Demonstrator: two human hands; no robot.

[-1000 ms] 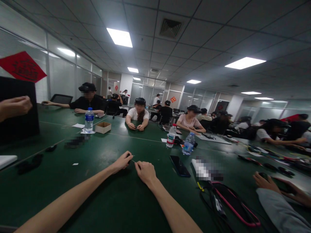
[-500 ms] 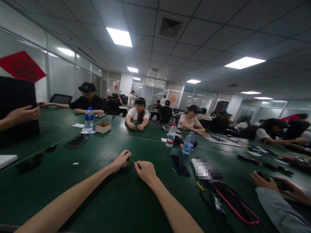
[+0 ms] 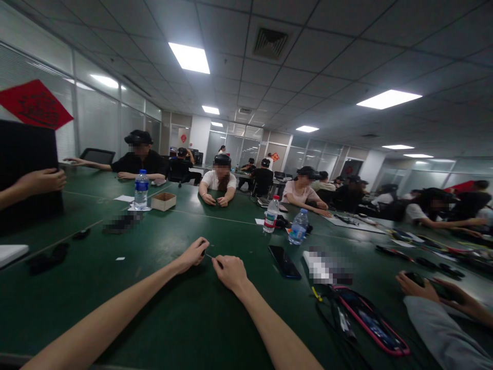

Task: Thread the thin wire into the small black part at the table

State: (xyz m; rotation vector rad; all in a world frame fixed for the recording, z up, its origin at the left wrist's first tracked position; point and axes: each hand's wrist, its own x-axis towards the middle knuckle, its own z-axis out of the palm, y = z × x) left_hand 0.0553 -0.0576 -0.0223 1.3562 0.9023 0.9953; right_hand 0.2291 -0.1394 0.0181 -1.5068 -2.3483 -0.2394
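Observation:
My left hand (image 3: 194,253) and my right hand (image 3: 230,270) rest close together on the green table (image 3: 162,308), arms stretched forward. Both are closed in a pinch. A thin pale wire or strand (image 3: 211,255) runs between them, each hand holding one end. My left fingers also seem to grip a small dark piece, too small to name. A black phone (image 3: 284,262) lies on the table just right of my right hand.
Water bottles (image 3: 140,190) (image 3: 271,215) (image 3: 299,227) and a small cardboard box (image 3: 163,201) stand further back. A pink-edged phone (image 3: 370,321) and cables lie at right, near a neighbour's hands (image 3: 419,288). Another person's hand (image 3: 40,181) holds a black panel at left. Several people sit around.
My hands stay almost still, pinching the strand. The pink-edged phone's screen at right has lit up. The hand at left on the black panel shifted slightly.

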